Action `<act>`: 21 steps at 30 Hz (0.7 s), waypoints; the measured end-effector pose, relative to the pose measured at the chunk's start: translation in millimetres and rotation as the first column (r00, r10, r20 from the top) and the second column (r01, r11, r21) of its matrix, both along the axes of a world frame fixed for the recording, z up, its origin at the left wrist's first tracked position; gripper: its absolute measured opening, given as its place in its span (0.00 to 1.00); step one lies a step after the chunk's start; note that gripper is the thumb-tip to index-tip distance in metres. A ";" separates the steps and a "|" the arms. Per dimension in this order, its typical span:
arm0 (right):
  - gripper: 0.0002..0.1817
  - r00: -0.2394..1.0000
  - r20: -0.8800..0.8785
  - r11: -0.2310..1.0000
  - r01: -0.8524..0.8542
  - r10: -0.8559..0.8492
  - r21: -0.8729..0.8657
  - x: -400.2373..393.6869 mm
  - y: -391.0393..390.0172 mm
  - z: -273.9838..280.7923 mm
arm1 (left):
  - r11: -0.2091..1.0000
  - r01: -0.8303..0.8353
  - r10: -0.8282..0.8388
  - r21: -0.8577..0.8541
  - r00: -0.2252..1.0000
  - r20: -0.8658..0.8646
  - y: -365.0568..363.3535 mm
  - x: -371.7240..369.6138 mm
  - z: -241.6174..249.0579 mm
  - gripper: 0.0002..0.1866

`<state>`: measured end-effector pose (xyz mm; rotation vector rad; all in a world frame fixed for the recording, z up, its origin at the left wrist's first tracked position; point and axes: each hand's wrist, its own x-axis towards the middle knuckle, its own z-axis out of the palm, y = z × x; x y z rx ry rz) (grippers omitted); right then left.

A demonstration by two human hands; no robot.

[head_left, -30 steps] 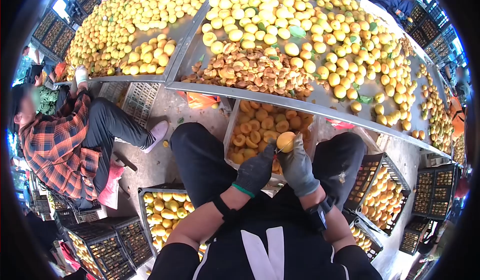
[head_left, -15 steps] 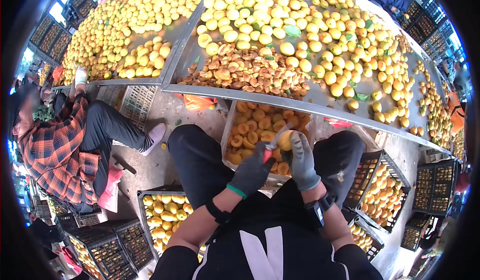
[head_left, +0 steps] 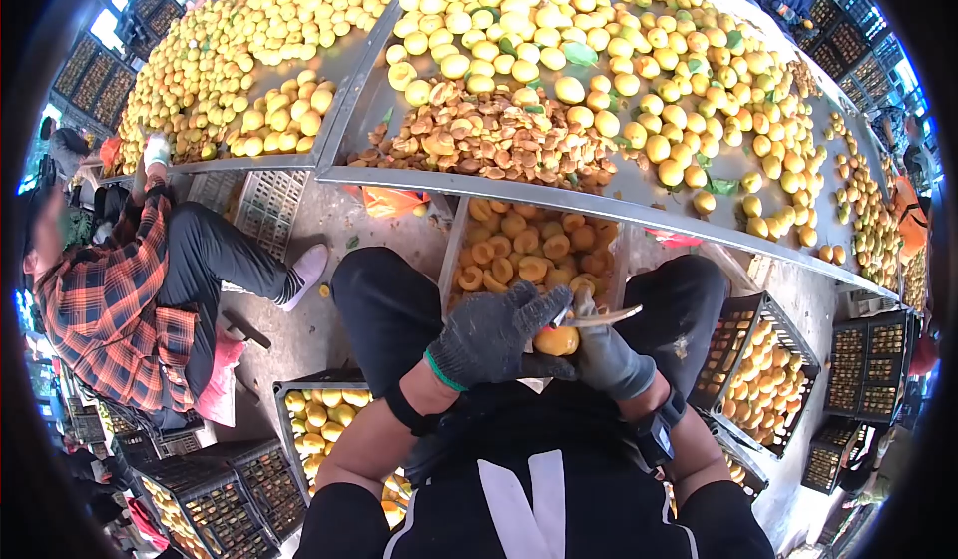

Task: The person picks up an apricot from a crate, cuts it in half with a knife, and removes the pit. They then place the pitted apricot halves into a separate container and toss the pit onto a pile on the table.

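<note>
The left hand (head_left: 484,337) is curled round the knife (head_left: 605,317), its blade over the fruit (head_left: 556,340), which the half-closed right hand (head_left: 611,359) holds. Both work near the crate's (head_left: 452,250) near edge, apart from the table's (head_left: 479,183) front edge.

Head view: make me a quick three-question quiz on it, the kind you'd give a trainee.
1. Multiple choice: between the left hand and the right hand is: A) a phone; B) an orange-yellow fruit; C) a cup.
2. True or false: the crate between the person's knees holds fruit.
3. Fill in: among the loose yellow fruit on the metal table lie a few green ____.

Key: 1 B; 2 true; 3 leaves.
</note>
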<state>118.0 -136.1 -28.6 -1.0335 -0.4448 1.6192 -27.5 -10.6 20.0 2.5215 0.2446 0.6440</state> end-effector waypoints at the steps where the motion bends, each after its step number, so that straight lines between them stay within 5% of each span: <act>1: 0.23 0.958 0.285 0.985 -0.050 0.002 0.163 -0.7 -1.7 0.5 | 0.998 0.021 -0.021 0.062 1.000 -0.002 0.7 0.5 4.8 0.41; 2: 0.24 0.838 0.543 0.942 -0.145 -0.045 0.302 -1.7 -3.6 0.5 | 0.998 0.019 -0.019 0.061 1.000 -0.001 1.9 1.7 4.6 0.41; 3: 0.24 0.838 0.544 0.942 -0.147 -0.043 0.302 -5.3 -5.5 -6.2 | 0.991 0.070 -0.072 0.111 0.997 0.017 2.9 2.8 4.1 0.41; 7: 0.18 0.932 0.278 0.967 0.193 -0.234 0.166 -23.7 -3.3 -36.1 | 0.985 0.076 -0.094 0.152 0.989 0.116 1.5 3.1 1.4 0.33; 8: 0.18 0.645 0.700 0.935 0.065 -0.307 0.350 -26.3 -0.2 -26.1 | 0.986 0.079 -0.097 0.149 0.989 0.115 -0.4 3.7 -1.7 0.33; 9: 0.20 0.178 0.897 0.891 -0.141 -0.405 0.431 -29.7 0.9 -16.8 | 0.998 0.033 -0.044 0.062 0.980 0.192 -3.5 5.0 -6.9 0.30; 10: 0.20 0.177 0.898 0.892 -0.140 -0.404 0.429 -32.4 1.3 -9.3 | 1.000 -0.012 0.018 -0.027 0.964 0.265 -6.5 7.0 -12.1 0.27; 12: 0.21 0.784 0.447 0.899 0.415 -0.431 0.138 -38.6 5.8 3.8 | 0.981 -0.076 0.130 -0.178 0.940 0.315 -18.2 13.8 -25.5 0.27; 13: 0.23 0.769 0.351 0.844 0.459 -0.534 0.278 -42.6 15.0 8.2 | 0.937 -0.127 0.243 -0.326 0.907 0.344 -21.7 16.5 -30.3 0.26; 16: 0.23 0.768 0.425 0.877 0.398 -0.478 0.268 -34.3 15.5 11.4 | 0.910 -0.160 0.298 -0.384 0.894 0.334 -27.6 19.9 -36.8 0.29; 18: 0.20 0.829 0.315 0.884 0.402 -0.462 0.239 -27.3 10.5 20.4 | 0.921 -0.137 0.249 -0.364 0.927 0.281 -24.2 17.9 -24.1 0.31; 20: 0.23 0.659 0.698 0.915 -0.032 -0.283 0.401 -14.0 7.4 36.5 | 0.933 -0.119 0.205 -0.339 0.952 0.227 -17.5 9.7 -6.2 0.32; 21: 0.30 0.456 0.870 0.900 -0.273 -0.191 0.340 -5.7 3.8 25.6 | 0.987 -0.103 0.119 -0.121 0.983 0.140 -13.6 3.8 2.4 0.32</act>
